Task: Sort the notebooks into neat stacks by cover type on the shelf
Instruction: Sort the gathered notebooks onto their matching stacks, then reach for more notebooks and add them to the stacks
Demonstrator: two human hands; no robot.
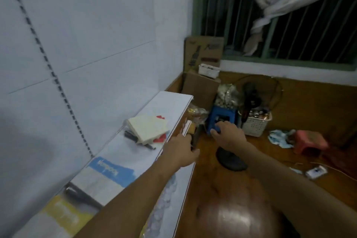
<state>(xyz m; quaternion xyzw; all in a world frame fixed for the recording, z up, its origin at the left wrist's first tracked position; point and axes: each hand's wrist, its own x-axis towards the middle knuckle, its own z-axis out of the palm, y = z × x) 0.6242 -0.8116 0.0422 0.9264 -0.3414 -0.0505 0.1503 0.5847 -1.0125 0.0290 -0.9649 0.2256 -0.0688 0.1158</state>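
A white shelf [173, 100] runs along the left wall. On it lies a cream notebook [146, 127] on top of red-covered ones [160, 138], with black pens [139, 141] beside them. Nearer me lie a blue-and-white notebook [108, 172] and a yellow one [61, 212]. Several upright notebooks [188, 129] stand just below the shelf's front edge. My left hand [181, 149] is at that edge, its fingers and thumb around a dark upright notebook [195, 137]. My right hand [228, 135] hovers to the right over the floor, fingers loosely bent and holding nothing.
A blue stool [222, 116], a white basket [255, 125], a floor fan [253, 98], its dark base [231, 160] and cardboard boxes [201, 87] crowd the corner past the shelf. A pink stool [309, 141] and a plug strip [316, 172] sit on the wooden floor [212, 189].
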